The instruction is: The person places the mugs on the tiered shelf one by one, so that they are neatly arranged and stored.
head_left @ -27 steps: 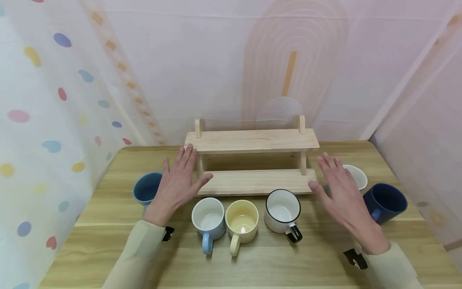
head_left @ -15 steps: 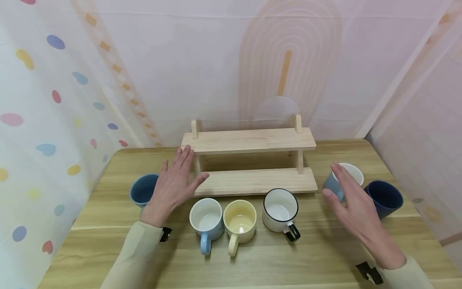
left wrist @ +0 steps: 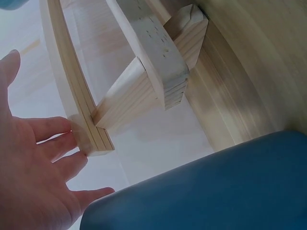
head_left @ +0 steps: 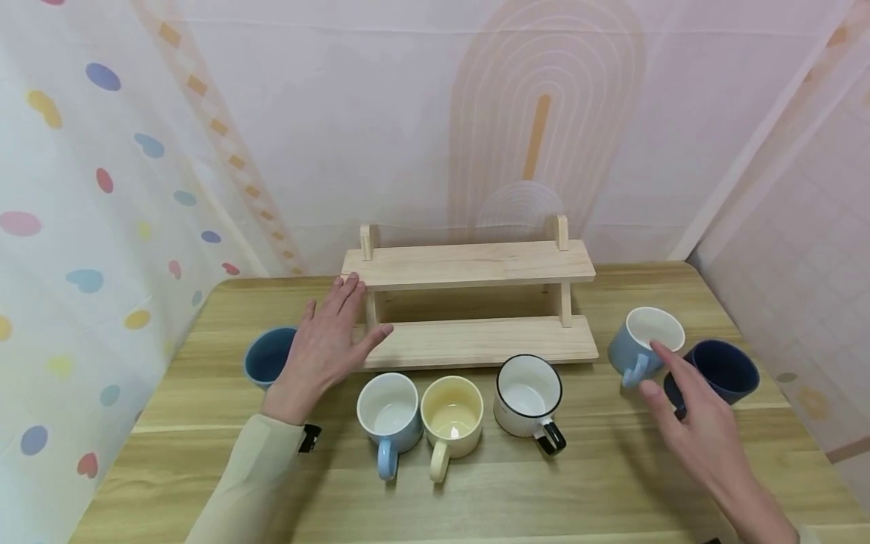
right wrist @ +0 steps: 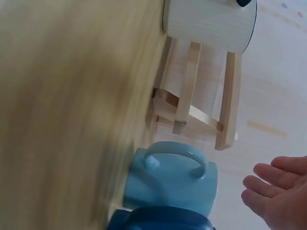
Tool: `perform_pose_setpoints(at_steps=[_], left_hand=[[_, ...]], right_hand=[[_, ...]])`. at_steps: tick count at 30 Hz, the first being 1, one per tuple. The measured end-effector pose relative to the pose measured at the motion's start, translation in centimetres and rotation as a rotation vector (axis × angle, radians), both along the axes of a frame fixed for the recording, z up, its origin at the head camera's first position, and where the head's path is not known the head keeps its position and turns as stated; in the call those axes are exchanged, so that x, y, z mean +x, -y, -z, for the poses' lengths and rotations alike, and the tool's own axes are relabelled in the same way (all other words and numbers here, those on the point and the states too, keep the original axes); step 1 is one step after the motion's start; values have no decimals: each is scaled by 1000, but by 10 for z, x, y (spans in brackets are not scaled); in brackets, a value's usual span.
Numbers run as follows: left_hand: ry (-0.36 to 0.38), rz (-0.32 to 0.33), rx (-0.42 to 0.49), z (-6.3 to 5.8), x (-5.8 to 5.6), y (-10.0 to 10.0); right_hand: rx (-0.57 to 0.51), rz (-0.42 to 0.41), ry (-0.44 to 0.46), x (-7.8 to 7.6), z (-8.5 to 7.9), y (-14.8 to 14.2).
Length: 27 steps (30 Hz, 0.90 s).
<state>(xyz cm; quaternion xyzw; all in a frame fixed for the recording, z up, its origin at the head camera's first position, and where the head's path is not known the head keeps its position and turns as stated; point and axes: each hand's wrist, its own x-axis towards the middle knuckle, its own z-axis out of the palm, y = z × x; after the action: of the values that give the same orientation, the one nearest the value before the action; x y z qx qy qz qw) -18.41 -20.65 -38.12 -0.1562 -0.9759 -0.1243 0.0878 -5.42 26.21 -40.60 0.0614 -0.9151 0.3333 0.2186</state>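
My left hand (head_left: 322, 351) has its fingers spread, the fingertips touching the left end of the upper board of a two-tier wooden shelf (head_left: 469, 264). The left wrist view shows the fingers against that board's end (left wrist: 88, 134). Beside this hand stands a blue mug (head_left: 267, 359), partly hidden by it. Over the table at right, my right hand (head_left: 703, 431) hangs with extended fingers and holds nothing. Close to it are a light blue mug (head_left: 627, 353), white inside, and a navy mug (head_left: 737, 387) partly covered by the hand. The right wrist view shows the light blue mug's handle (right wrist: 177, 149).
In front of the shelf stand another light blue mug (head_left: 411, 436), a pale yellow mug (head_left: 451, 415) and a white mug (head_left: 529, 393) with black rim and handle. A patterned curtain (head_left: 381, 113) hangs behind the wooden table (head_left: 544, 499).
My right hand has moved away from the shelf's right side, back toward me and to the right, uncovering the light blue mug. The left hand stays at the shelf. The view has shifted slightly.
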Motion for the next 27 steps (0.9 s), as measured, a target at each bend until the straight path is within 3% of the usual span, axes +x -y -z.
perform_pose_setpoints(at_steps=[8,20,27], left_hand=[[-4,4,10,1,-1,1],[-4,10,30,2,-1,1],[-1,10,35,2,0,0]], right_hand=[[-19,41,110,11,5,0],[-311,-1,257,14,12,4],[-399,8,323,9,15,8]])
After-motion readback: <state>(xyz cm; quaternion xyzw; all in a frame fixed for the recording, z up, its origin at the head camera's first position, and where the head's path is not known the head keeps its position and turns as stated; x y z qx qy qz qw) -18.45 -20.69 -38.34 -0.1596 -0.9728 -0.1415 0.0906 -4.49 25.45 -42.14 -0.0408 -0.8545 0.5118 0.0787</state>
